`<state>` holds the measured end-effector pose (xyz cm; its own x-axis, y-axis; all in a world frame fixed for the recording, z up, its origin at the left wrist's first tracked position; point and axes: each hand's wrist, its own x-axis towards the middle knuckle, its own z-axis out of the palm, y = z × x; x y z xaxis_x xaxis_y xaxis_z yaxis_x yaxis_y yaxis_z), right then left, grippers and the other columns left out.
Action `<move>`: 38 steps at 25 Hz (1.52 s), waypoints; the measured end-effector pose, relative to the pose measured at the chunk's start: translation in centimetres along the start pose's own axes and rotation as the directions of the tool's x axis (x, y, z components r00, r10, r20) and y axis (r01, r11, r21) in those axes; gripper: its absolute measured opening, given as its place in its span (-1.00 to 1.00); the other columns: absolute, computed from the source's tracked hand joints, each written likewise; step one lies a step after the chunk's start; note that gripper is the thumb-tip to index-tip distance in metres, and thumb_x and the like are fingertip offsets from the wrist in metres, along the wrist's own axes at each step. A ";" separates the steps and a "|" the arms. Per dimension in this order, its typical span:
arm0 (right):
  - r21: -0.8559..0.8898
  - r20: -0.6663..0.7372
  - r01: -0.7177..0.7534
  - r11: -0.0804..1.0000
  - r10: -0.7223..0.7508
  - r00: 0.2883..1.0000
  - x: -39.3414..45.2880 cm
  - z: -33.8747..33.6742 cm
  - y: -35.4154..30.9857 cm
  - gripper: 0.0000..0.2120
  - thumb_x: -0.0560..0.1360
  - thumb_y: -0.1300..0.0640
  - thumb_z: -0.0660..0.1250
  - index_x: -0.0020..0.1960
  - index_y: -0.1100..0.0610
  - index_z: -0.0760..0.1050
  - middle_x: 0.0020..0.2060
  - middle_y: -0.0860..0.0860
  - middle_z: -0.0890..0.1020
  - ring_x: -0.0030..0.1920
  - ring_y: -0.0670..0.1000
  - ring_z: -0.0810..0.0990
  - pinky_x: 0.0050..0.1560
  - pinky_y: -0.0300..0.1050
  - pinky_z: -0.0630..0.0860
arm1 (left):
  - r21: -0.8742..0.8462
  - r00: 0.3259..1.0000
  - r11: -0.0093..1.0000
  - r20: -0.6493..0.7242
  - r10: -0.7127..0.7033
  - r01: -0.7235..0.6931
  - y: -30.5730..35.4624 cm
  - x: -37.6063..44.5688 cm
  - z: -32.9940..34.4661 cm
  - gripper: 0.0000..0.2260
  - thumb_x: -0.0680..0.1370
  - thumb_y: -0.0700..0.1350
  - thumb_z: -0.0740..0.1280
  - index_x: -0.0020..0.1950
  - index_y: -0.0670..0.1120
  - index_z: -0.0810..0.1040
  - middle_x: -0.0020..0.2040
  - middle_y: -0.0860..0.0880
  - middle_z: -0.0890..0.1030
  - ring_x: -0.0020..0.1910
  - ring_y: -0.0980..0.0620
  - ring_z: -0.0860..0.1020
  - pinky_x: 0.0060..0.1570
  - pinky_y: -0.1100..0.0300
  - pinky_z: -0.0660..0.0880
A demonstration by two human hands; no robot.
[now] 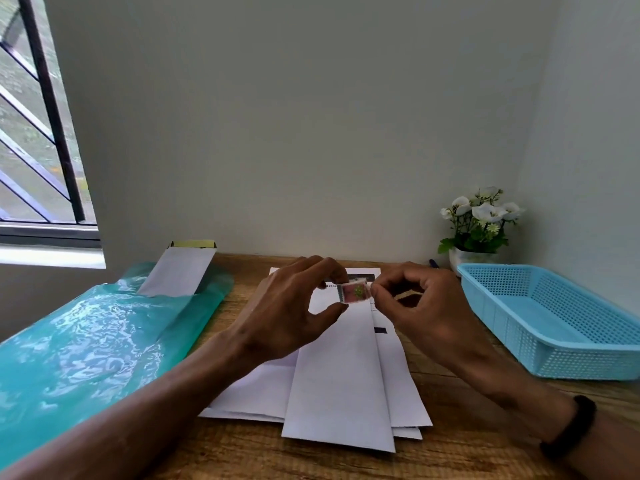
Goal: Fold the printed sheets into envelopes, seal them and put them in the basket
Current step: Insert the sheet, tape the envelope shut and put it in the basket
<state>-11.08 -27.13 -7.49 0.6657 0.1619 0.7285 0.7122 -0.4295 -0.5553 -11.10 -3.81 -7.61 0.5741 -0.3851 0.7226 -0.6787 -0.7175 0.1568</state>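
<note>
Both hands (294, 306) (415, 299) pinch 1 small stamp (355, 293) above envelope (341, 382).

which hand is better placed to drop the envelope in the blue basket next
Right. The right hand is nearer the basket, on the table's right side; the left hand would have to cross over the envelope.

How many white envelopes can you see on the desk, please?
2. One envelope lies on the printed sheets in front of the person; another envelope sticks out of the green plastic bag at the left. More may be hidden inside that bag.
</note>
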 end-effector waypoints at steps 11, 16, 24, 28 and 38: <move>0.302 -0.016 -0.359 0.883 0.381 0.924 0.6 -0.4 1.0 -0.93 0.52 0.15 0.50 -0.05 0.16 0.70 -0.28 0.04 0.77 -0.26 0.05 0.77 -0.23 -0.12 0.72 | 0.086 0.996 0.992 -0.024 -0.088 0.090 -2.7 0.5 -1.4 -0.76 0.56 0.01 0.48 0.18 0.14 0.54 0.03 0.16 0.66 -0.03 0.12 0.58 -0.09 0.04 0.57; 0.394 0.033 -0.440 0.807 0.466 0.884 0.8 -0.5 1.3 -0.94 0.48 0.21 0.52 -0.08 0.21 0.70 -0.27 0.11 0.77 -0.25 0.12 0.78 -0.22 -0.08 0.73 | 0.373 0.930 0.852 -0.140 -0.340 0.368 -6.8 0.0 -4.1 -0.83 0.53 -0.03 0.50 0.10 0.06 0.62 -0.01 0.03 0.72 0.02 -0.07 0.56 -0.05 0.04 0.47; 0.445 0.067 -0.410 0.796 0.427 0.902 0.8 -0.4 1.1 -0.83 0.44 0.31 0.55 0.00 0.21 0.64 -0.17 0.14 0.77 -0.21 0.14 0.79 -0.22 -0.05 0.72 | 0.475 0.806 0.722 0.046 -0.591 0.503 -8.2 -0.9 -4.5 -0.75 0.53 -0.16 0.48 0.18 0.05 0.64 0.17 -0.02 0.68 0.23 -0.08 0.56 0.21 -0.07 0.42; 0.430 0.089 -0.392 0.814 0.393 0.915 0.7 -0.3 1.4 -0.80 0.50 0.33 0.50 0.09 0.14 0.68 -0.11 0.13 0.77 -0.16 0.12 0.78 -0.21 -0.11 0.71 | 0.429 0.813 0.754 0.074 -0.578 0.497 -7.3 -0.2 -4.7 -0.58 0.50 -0.10 0.52 0.35 0.03 0.58 0.23 -0.09 0.61 0.23 -0.12 0.56 0.15 -0.05 0.54; 0.164 0.119 -0.334 0.928 0.317 0.941 0.8 0.0 2.2 -0.87 0.63 0.25 0.36 0.02 0.04 0.59 -0.18 0.12 0.66 -0.37 0.02 0.68 -0.33 -0.09 0.69 | 0.155 0.642 0.728 0.376 -0.668 0.667 0.4 0.2 -1.9 -0.22 0.17 0.58 0.46 0.23 0.15 0.56 -0.23 0.10 0.70 -0.25 0.16 0.71 -0.09 0.20 0.59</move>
<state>-8.94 -27.91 -8.12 0.8788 0.1220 0.4613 0.4754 -0.3069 -0.8245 -12.18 -3.08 -6.10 0.9943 0.0138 0.1057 -0.0402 -0.8698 0.4917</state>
